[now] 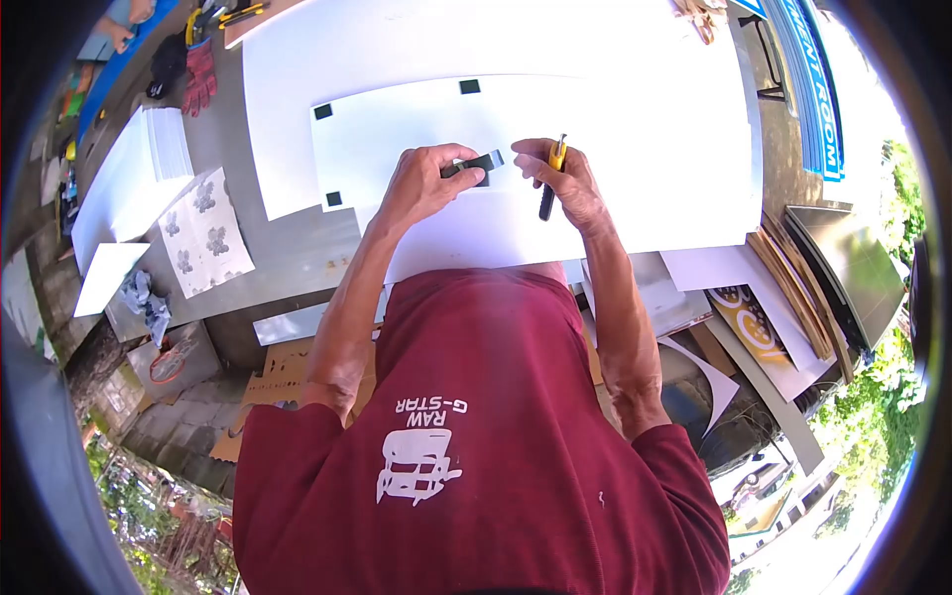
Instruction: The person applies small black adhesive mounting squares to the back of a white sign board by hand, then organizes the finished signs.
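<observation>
My left hand [428,181] pinches a short dark strip [488,160] with a pale, shiny end, possibly foam tape. My right hand [570,188] is closed around a yellow-and-black utility knife [556,157], its thumb and forefinger towards the strip but apart from it. Below both hands lies a white panel [397,129] bearing black squares near its corners, including a top-left square [323,111], a top square [469,87] and a lower-left square [333,198]. Another dark patch beside my left fingers is partly hidden.
Larger white sheets [635,99] cover the table [283,253]. To the left are stacked white panels [149,169], a printed sheet [210,233] and a red glove [199,79]. Blue signs [808,89] stand at right, above leaning boards [793,288]. Another person's hand [117,36] shows top left.
</observation>
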### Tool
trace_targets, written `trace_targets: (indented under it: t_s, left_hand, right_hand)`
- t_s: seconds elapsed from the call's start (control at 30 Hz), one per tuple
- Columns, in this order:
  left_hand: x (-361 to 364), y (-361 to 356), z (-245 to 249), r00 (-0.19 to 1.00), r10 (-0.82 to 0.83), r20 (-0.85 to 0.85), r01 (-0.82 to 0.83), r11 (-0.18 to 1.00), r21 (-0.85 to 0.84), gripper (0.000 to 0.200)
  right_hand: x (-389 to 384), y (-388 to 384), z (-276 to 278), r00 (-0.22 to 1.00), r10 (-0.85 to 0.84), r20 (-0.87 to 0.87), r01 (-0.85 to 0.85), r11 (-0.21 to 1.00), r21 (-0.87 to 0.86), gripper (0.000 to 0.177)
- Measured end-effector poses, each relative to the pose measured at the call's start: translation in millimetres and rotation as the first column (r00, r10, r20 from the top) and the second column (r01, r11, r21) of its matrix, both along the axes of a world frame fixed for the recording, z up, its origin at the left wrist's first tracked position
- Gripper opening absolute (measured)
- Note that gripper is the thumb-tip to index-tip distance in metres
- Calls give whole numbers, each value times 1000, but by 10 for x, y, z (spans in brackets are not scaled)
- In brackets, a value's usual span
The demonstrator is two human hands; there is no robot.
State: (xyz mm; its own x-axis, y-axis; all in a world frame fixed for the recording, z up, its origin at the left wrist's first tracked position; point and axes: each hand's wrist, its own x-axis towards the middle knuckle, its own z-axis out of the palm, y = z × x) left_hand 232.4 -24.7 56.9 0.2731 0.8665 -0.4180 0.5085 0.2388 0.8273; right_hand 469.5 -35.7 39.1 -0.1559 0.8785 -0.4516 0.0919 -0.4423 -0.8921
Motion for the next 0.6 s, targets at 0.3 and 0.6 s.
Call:
trace_targets:
  t_s: [0.3, 0.6]
  left_hand:
    - [1181, 378, -6, 990, -99, -100, 100, 995, 4, 31]
    - [2119, 997, 22, 973, -149, -176, 110, 970, -215, 39]
  right_hand:
    - [968, 271, 27, 989, -15, 148, 20, 999, -38, 23]
    - [1794, 631, -303, 961, -261, 96, 258, 965, 45, 18]
